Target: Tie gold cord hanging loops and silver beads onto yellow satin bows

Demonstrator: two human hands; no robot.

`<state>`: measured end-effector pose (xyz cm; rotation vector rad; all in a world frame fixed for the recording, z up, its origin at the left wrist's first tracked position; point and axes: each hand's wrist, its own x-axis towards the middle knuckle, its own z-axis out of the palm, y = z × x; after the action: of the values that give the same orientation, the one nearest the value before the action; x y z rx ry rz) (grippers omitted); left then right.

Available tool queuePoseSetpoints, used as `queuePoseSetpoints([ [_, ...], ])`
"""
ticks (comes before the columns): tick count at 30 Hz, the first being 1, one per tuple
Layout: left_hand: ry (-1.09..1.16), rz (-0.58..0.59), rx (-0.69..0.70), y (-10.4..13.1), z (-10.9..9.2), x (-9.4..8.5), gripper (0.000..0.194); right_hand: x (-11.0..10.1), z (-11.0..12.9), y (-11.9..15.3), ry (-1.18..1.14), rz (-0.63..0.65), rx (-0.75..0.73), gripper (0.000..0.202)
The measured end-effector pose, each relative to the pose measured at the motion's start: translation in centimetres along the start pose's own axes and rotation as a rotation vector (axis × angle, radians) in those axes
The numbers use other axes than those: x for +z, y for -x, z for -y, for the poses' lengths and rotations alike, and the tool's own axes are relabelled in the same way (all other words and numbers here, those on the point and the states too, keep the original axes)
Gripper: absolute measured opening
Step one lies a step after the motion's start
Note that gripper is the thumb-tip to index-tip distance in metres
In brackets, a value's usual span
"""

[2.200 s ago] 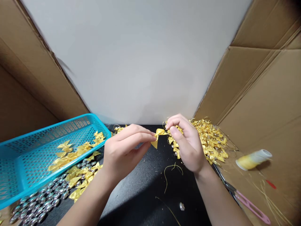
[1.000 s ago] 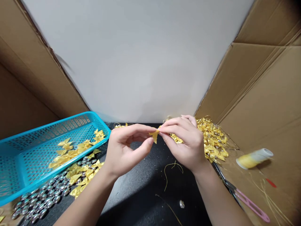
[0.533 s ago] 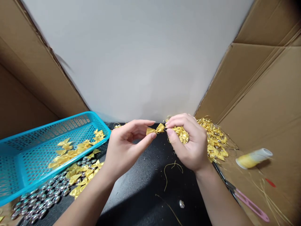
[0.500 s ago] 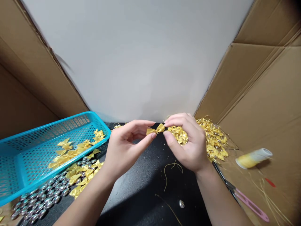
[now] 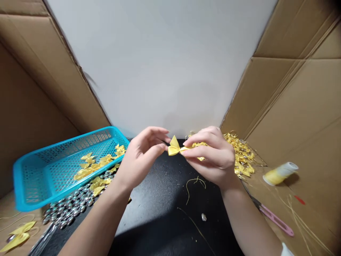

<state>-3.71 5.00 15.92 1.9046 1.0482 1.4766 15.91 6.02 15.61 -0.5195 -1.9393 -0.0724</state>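
Note:
A yellow ribbon bow (image 5: 174,149) is held above the black work surface (image 5: 160,192), its right side pinched between the thumb and fingers of my right hand (image 5: 213,154). Just left of the bow is my left hand (image 5: 145,156), its thumb and index fingertips near each other at the bow's left edge. Whether those fingertips grip a thread or part of the bow is too small to tell. Behind my right hand lies a pile of yellow bows (image 5: 241,154), partly hidden by it.
At the left stands a blue basket (image 5: 32,181) with yellow bows, beside silver beads (image 5: 71,206). Pink-handled scissors (image 5: 277,220) and a yellow thread spool (image 5: 279,174) lie at the right. A loose bead (image 5: 204,217) and thread pieces (image 5: 195,224) lie in front.
The bow has turned, with one tail now pointing up. My right hand has closed on its right side, while my left fingertips have moved slightly left. The view has shifted left.

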Motion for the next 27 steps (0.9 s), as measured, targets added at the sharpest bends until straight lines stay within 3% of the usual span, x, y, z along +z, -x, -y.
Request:
queuePoseSetpoints([
  [2,0.135,0.182,-0.052,0.2,-0.8,-0.1,0.014,-0.3,0.6,0.0,0.004,0.025,-0.035,0.018],
  [3,0.168,0.209,-0.056,0.4,-1.1,-0.1,0.014,-0.5,0.9,-0.1,0.005,0.041,-0.043,0.018],
  [7,0.192,0.113,-0.09,1.3,-1.4,0.0,0.019,-1.7,1.9,-1.2,0.0,0.111,0.02,0.012],
  [10,0.143,0.111,-0.183,2.6,0.2,0.0,0.016,-2.1,2.3,-2.0,0.01,0.156,0.138,0.008],
  [13,0.107,0.311,-0.328,5.3,2.7,0.5,0.016,-1.7,2.0,-1.6,-0.017,0.257,0.191,0.009],
  [15,0.066,0.434,-0.404,7.7,4.1,1.0,0.017,-1.3,1.6,-0.2,-0.021,0.418,0.212,0.006],
  [17,-0.043,0.56,-0.419,10.1,5.0,1.5,0.018,-1.2,1.5,2.0,0.024,0.66,0.28,0.009],
  [20,-0.169,0.645,-0.41,12.9,5.7,1.9,0.017,-1.6,1.8,5.9,0.099,1.01,0.397,0.011],
  [23,-0.26,0.67,-0.352,14.4,6.3,2.1,0.016,-1.8,2.7,9.4,0.181,1.068,0.472,0.009],
  [27,-0.344,0.624,-0.208,15.3,7.1,2.4,0.015,-0.3,4.4,12.5,0.22,0.997,0.575,0.016],
])
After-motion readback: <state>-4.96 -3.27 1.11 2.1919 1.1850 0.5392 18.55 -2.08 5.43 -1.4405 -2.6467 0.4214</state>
